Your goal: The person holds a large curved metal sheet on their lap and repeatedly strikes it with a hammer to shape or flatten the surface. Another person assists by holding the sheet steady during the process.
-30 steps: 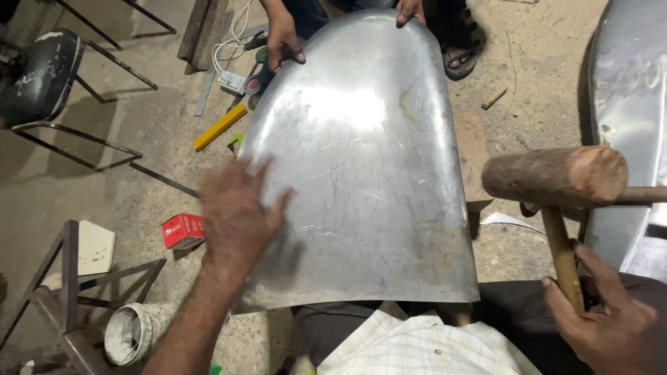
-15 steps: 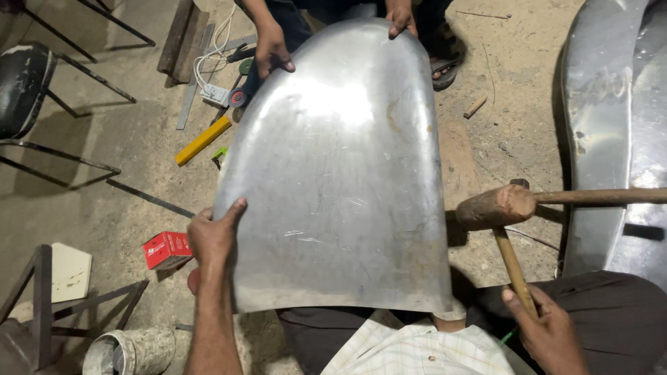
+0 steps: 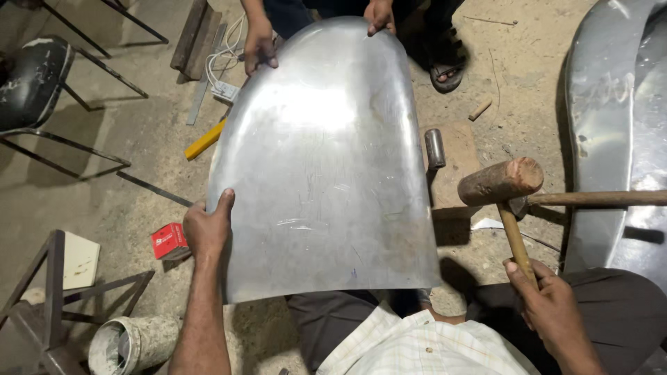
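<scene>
A large curved sheet of shiny metal [image 3: 319, 167] lies arched in front of me, rounded at its far end. My left hand [image 3: 206, 229] grips its left edge, thumb on top. My right hand [image 3: 549, 298] holds the wooden handle of a mallet [image 3: 501, 182], whose round wooden head hangs to the right of the sheet, off the metal. Another person's two hands [image 3: 259, 43] [image 3: 379, 15] hold the far rounded edge.
A second shaped metal panel [image 3: 611, 125] lies at the right. A wooden block with a short metal cylinder [image 3: 435, 148] sits beside the sheet. A red box [image 3: 169, 241], a yellow bar [image 3: 203, 141], a pipe end [image 3: 128, 344], metal frames and a black seat [image 3: 31, 76] are on the left.
My left hand slid off the top of the sheet to grip its left edge. The mallet dropped lower and my view pulled back from the sheet.
</scene>
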